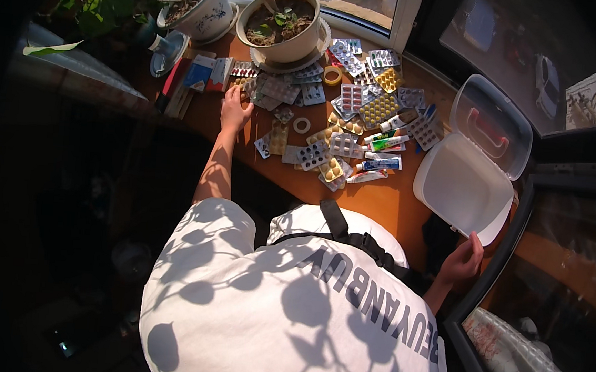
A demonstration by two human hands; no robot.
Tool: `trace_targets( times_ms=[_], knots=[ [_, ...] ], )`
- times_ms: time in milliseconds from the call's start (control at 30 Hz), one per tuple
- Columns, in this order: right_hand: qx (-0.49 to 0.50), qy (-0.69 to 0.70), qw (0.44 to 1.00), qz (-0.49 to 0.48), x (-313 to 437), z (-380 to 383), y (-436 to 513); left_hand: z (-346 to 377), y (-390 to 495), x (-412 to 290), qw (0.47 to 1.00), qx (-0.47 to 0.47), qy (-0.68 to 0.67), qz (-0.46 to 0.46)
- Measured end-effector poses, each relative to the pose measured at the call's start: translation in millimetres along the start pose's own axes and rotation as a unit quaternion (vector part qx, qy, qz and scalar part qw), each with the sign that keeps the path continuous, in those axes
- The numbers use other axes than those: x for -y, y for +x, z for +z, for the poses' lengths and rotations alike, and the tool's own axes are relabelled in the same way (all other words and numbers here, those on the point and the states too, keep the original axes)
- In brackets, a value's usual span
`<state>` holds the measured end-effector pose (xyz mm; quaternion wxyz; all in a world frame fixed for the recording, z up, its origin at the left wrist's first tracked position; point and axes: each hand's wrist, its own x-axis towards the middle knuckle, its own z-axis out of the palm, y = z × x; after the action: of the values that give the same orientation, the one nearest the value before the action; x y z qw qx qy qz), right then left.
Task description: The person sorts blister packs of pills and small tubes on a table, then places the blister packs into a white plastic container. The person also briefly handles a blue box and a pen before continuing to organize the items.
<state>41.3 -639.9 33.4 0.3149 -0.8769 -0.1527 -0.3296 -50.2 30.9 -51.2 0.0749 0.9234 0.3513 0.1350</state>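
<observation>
My left hand (235, 111) reaches over the table, its fingertips at the gold and silver blister packs (246, 85) on the left of the pile. The thumb stands apart from the fingers, and I see nothing lifted in that hand. Fingertips of my right hand (463, 261) are at the near corner of a white plastic storage box (466, 182). Whether they grip its edge I cannot tell. The box's clear lid (491, 122), with a red and white handle, is swung back. Yellow pill blisters (379, 110) and dark red pill blisters (351, 97) lie among many packs in the middle.
Several ointment tubes (380, 163) lie between the pile and the box. Two tape rolls, one yellow (332, 76) and one white (301, 125), lie among the packs. Medicine cartons (200, 73) are at left. A potted plant (278, 26) stands behind. An open window frame (500, 262) edges the right.
</observation>
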Motion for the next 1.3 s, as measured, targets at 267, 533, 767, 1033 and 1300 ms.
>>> trace_targets(
  times_ms=[267, 533, 767, 1033, 1300],
  knots=[
    [0.022, 0.034, 0.997, 0.063, 6.4, 3.5, -18.4, -12.1, -8.0, 0.1, 0.999, 0.026, -0.020, 0.002],
    [0.034, 0.012, 0.999, 0.036, 6.6, 1.5, -8.1, -15.4, -5.7, -28.5, 0.994, 0.075, 0.007, -0.074],
    [0.043, 0.024, 0.998, 0.044, 12.3, 3.6, -2.2, 9.8, 36.3, -9.9, 0.963, 0.146, -0.123, -0.188],
    [0.045, 0.022, 0.998, 0.041, 7.6, 0.8, -11.6, -7.8, 35.7, -54.2, 0.903, 0.231, -0.281, -0.231],
    [0.020, -0.004, 0.999, 0.034, -3.1, -13.9, -4.3, -3.7, -30.3, -49.3, 0.755, 0.172, -0.537, -0.335]
  ],
)
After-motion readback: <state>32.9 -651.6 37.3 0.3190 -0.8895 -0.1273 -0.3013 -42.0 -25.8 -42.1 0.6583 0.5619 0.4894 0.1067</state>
